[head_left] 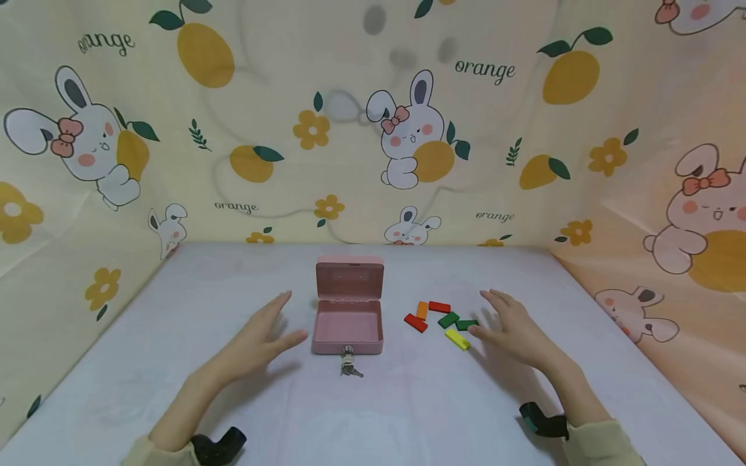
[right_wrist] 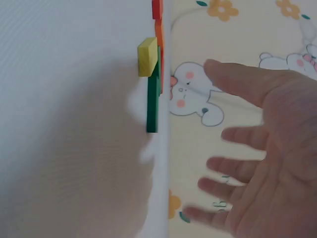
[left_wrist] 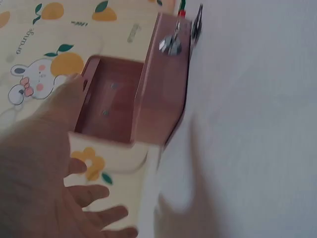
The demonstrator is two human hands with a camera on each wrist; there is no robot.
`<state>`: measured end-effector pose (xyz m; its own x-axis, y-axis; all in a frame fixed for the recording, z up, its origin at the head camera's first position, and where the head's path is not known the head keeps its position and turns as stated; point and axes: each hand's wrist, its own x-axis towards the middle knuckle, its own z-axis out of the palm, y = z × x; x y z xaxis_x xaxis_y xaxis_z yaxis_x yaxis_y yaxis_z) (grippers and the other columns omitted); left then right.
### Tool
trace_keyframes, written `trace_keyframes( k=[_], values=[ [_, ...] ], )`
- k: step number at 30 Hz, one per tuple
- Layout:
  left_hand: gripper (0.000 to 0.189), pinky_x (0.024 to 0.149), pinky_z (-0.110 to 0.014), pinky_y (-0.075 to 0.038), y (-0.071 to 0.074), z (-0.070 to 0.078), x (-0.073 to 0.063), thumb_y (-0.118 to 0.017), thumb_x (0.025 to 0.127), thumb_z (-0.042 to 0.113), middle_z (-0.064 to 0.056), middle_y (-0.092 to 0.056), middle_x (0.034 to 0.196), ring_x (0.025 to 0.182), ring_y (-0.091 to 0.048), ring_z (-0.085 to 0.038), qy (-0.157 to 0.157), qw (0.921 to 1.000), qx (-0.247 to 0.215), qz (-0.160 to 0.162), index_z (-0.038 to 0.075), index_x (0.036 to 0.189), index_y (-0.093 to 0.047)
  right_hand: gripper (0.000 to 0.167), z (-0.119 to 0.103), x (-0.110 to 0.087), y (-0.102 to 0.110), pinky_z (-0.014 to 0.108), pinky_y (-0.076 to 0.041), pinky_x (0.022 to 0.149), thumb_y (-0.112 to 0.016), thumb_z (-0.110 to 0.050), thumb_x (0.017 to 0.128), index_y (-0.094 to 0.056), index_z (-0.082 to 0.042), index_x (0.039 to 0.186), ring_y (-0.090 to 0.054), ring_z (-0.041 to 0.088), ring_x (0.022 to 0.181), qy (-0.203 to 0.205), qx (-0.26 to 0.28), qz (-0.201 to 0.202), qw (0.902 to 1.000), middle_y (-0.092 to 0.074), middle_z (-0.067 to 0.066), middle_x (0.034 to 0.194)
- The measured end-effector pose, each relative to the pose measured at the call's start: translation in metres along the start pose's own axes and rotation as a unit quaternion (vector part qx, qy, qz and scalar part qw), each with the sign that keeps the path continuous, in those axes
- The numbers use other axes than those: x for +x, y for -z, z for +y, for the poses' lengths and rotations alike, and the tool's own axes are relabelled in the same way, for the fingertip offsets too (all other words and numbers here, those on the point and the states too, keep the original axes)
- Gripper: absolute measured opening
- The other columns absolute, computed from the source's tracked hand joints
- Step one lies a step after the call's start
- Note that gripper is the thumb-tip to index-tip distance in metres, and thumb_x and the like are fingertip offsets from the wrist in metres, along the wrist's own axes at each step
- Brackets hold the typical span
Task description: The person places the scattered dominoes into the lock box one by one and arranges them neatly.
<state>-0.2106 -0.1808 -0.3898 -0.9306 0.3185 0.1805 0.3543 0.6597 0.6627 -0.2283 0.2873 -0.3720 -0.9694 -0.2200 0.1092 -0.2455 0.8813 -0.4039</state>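
Note:
A pink metal cash box (head_left: 348, 347) stands on the white table with its lid (head_left: 350, 278) raised and nothing visible inside. Keys (head_left: 350, 369) hang from the lock on its front. To the left of the box hovers my left hand (head_left: 256, 343), fingers extended, holding nothing. My right hand (head_left: 519, 330) is held out beside several small coloured blocks, its fingers spread and its palm bare. Among the blocks are a yellow block (head_left: 457, 339), a green block (head_left: 448, 320), an orange block (head_left: 422, 310) and a red block (head_left: 416, 323). In the right wrist view the hand is apart from them.
The white table (head_left: 408, 414) runs back to a cloth backdrop (head_left: 350, 58) printed with rabbits and oranges, which also rises along both sides. Each wrist carries a black strapped device (head_left: 218, 446).

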Motion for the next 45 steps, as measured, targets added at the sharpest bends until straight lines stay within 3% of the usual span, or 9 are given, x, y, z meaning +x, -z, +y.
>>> trace_keyframes(
  k=[6,12,16,26,31,45],
  values=[
    [0.085,0.109,-0.059,-0.031,-0.015,0.006,0.011,-0.070,0.091,0.044,-0.020,-0.031,0.155,0.135,-0.038,-0.043,-0.004,0.9986,-0.052,-0.011,0.008,0.156,-0.027,0.068,0.008,0.000,0.000,0.067,-0.039,0.099,-0.074,-0.032,0.090,-0.045,-0.001,0.143,-0.035,0.046,0.132,0.028,0.070,0.020,0.9969,-0.040,0.025,0.145],
    [0.082,0.105,-0.051,-0.040,-0.027,0.012,0.020,-0.070,0.092,0.038,-0.016,-0.029,0.157,0.134,-0.040,-0.041,0.012,0.9935,-0.112,-0.017,0.010,0.156,-0.026,0.060,0.017,0.000,-0.001,0.054,-0.050,0.093,-0.071,-0.035,0.092,-0.052,-0.002,0.138,-0.049,0.041,0.122,0.039,0.120,0.017,0.9919,-0.051,0.019,0.138],
    [0.076,0.104,-0.049,-0.042,-0.032,0.011,0.022,-0.067,0.095,0.033,-0.017,-0.031,0.156,0.133,-0.043,-0.040,-0.006,0.9909,-0.134,-0.016,0.010,0.156,-0.027,0.056,0.020,0.003,-0.005,0.051,-0.052,0.091,-0.072,-0.032,0.092,-0.055,-0.003,0.136,-0.053,0.038,0.119,0.032,0.138,0.010,0.9898,-0.055,0.017,0.135],
    [0.064,0.104,-0.047,-0.042,-0.041,0.004,0.020,-0.064,0.098,0.013,-0.018,-0.032,0.155,0.127,-0.049,-0.038,-0.056,0.9929,-0.105,-0.010,0.000,0.152,-0.032,0.043,0.011,0.004,-0.015,0.045,-0.054,0.089,-0.075,-0.023,0.090,-0.063,-0.007,0.128,-0.060,0.027,0.108,0.010,0.179,-0.034,0.9832,-0.063,0.009,0.123],
    [0.066,0.104,-0.048,-0.042,-0.043,0.004,0.020,-0.064,0.098,0.016,-0.017,-0.032,0.155,0.127,-0.049,-0.038,-0.047,0.9933,-0.105,-0.009,0.002,0.153,-0.031,0.040,0.006,0.001,-0.013,0.042,-0.054,0.090,-0.074,-0.013,0.090,-0.063,-0.005,0.127,-0.060,0.026,0.106,0.018,0.190,-0.061,0.9797,-0.065,0.008,0.120],
    [0.070,0.107,-0.049,-0.038,-0.044,0.001,0.019,-0.064,0.098,0.025,-0.015,-0.037,0.153,0.131,-0.046,-0.035,-0.018,0.9950,-0.096,-0.018,0.008,0.155,-0.028,0.042,0.002,0.003,-0.022,0.032,-0.056,0.084,-0.076,0.002,0.083,-0.065,-0.008,0.123,-0.062,0.023,0.099,0.051,0.174,-0.073,0.9807,-0.066,0.005,0.116]
  ],
)
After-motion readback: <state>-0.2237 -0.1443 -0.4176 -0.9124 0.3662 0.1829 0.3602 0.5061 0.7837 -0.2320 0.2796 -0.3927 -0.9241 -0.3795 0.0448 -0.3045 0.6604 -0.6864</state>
